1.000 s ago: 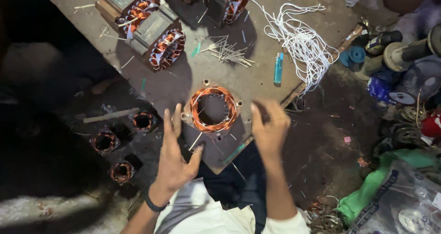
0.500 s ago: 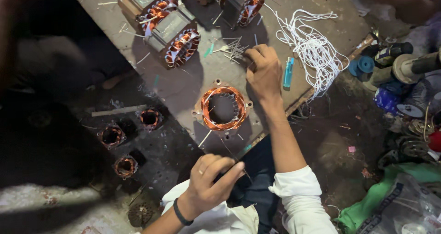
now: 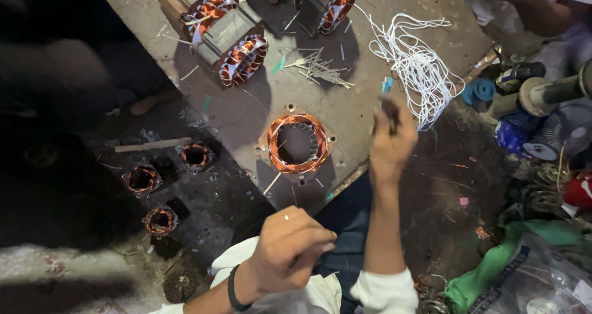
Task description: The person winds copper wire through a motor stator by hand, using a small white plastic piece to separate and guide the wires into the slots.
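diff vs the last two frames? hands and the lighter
Right hand went out to the blue lighter, picked it up off the board and now holds it raised. Left hand left the copper-wound stator and pulled back to the lap, fist closed. Stator, white cord and board stayed put.

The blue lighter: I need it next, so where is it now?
In the head view the blue lighter sticks out above the right hand, right of the copper-wound stator ring and just left of the white string bundle.
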